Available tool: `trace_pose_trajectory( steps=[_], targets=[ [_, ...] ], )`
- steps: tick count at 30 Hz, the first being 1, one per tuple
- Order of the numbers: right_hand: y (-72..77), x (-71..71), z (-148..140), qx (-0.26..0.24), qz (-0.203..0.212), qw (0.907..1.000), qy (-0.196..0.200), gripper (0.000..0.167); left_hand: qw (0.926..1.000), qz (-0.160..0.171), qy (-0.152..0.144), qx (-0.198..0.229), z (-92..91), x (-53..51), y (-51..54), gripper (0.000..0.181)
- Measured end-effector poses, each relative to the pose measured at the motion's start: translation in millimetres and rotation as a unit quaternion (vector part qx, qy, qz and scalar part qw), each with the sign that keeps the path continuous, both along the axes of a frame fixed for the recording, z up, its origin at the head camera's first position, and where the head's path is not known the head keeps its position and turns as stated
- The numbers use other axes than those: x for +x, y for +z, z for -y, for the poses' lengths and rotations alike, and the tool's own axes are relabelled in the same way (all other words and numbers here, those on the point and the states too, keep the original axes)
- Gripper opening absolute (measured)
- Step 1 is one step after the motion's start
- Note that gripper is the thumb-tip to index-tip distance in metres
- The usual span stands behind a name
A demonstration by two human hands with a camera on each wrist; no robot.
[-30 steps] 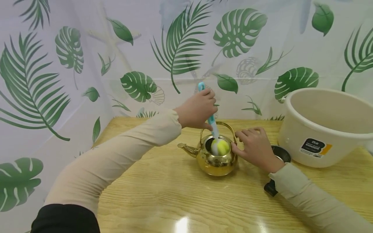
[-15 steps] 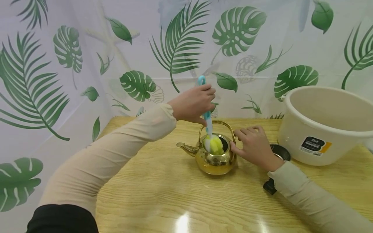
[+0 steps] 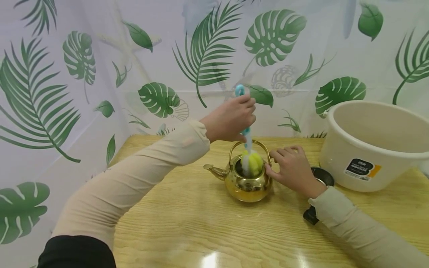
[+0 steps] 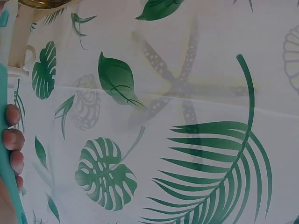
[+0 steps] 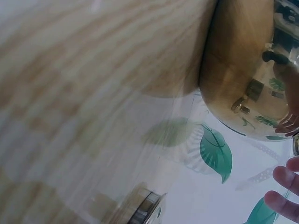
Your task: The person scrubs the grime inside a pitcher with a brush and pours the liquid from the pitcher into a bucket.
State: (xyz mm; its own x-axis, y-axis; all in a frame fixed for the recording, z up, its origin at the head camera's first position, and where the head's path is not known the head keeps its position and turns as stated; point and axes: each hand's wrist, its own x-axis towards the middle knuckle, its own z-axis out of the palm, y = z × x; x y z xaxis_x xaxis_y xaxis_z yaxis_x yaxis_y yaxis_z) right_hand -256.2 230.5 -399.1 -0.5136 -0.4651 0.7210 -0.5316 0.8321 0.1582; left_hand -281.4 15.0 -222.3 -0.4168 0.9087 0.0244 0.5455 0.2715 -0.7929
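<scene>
A shiny gold kettle (image 3: pixel 248 190) stands lidless on the wooden table, its spout to the left and its arched handle raised. My left hand (image 3: pixel 231 117) grips the blue handle of a bottle brush (image 3: pixel 240 90), held nearly upright over the kettle. The brush's yellow-and-white sponge head (image 3: pixel 254 163) sits in the kettle's mouth, toward the right side. In the left wrist view, curled fingers (image 4: pixel 14 140) wrap the brush handle. My right hand (image 3: pixel 295 169) holds the kettle at its right side, thumb by the rim and fingers at the handle's base. The kettle body (image 5: pixel 243 70) fills the right wrist view's upper right.
A large cream bucket (image 3: pixel 375 149) with a label stands on the right of the table (image 3: pixel 187 223). Beside it lies a dark round thing (image 3: pixel 323 175) with a metal rim and a black part (image 3: pixel 311 216), partly hidden by my right wrist. Leaf-patterned cloth hangs behind.
The brush lifts and swings left, then moves back right within the kettle's mouth, with my left hand following. My right hand and the kettle stay in place.
</scene>
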Motion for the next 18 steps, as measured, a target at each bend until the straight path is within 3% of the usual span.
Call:
trace_pose_trajectory(
  steps=[8,13,18],
  targets=[
    [2.1,0.1,-1.2,0.007,0.003,0.9999,-0.008,0.033,0.9988,0.041,-0.027,0.005,-1.0,7.1,4.6,0.061],
    [1.6,0.6,-1.1,0.010,0.010,0.9998,-0.011,0.033,0.9977,0.058,-0.030,-0.015,2.7,4.2,9.7,0.062],
    [3.2,2.1,0.4,0.013,0.012,0.9998,-0.009,0.031,0.9975,0.054,-0.032,-0.032,8.5,-1.1,12.4,0.062]
  ],
)
